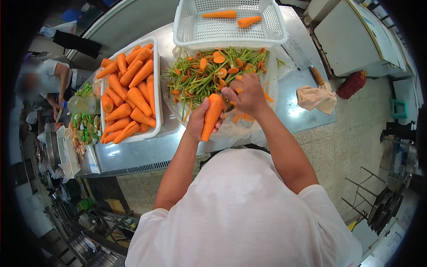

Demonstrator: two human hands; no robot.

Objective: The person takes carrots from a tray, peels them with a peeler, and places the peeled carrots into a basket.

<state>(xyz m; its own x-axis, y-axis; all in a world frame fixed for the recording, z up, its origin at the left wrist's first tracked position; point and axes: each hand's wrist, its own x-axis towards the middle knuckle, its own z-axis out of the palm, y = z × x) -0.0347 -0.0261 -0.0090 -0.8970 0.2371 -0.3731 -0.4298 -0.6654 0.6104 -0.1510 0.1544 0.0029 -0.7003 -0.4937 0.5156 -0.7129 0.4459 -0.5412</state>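
Observation:
My left hand (197,120) is closed around a thick orange carrot (212,119), tilted with its lower end toward me. Just right of the carrot's upper end, my right hand (250,95) is curled shut. A bit of orange shows between its fingers, but the fingers hide most of what they grip. Beneath and beyond both hands lies a heap of green carrot stems (195,80) mixed with cut carrot tops (233,70). The heap rests on clear plastic (272,84), with thin orange peelings (243,117) close below my right hand.
At left, a white basket (158,93) is piled with carrots (129,89). A white perforated basket (230,40) at the back holds two carrots. A cleaver (297,53) and a cloth (316,98) lie on the metal table (307,121). Another person (55,75) works at far left.

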